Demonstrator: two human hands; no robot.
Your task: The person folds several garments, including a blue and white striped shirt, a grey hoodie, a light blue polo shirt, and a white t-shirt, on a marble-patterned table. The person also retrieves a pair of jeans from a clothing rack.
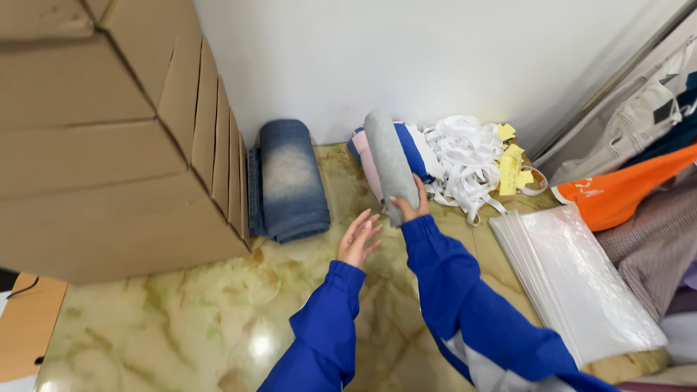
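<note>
My right hand (409, 206) grips the near end of a rolled grey garment (389, 161), which lies on top of folded pink and blue clothes (414, 149) near the wall. My left hand (358, 238) hovers just left of it above the marble tabletop (181, 305), fingers spread and holding nothing. Both arms wear blue sleeves. Folded blue jeans (289, 179) lie to the left of my hands, beside the cardboard boxes.
Stacked cardboard boxes (109, 131) fill the left side. A tangle of white straps (465, 156) with yellow tags (512, 167) lies by the wall. A pile of clear plastic bags (581, 283) sits at the right edge, with an orange garment (624, 189) and other clothes beyond.
</note>
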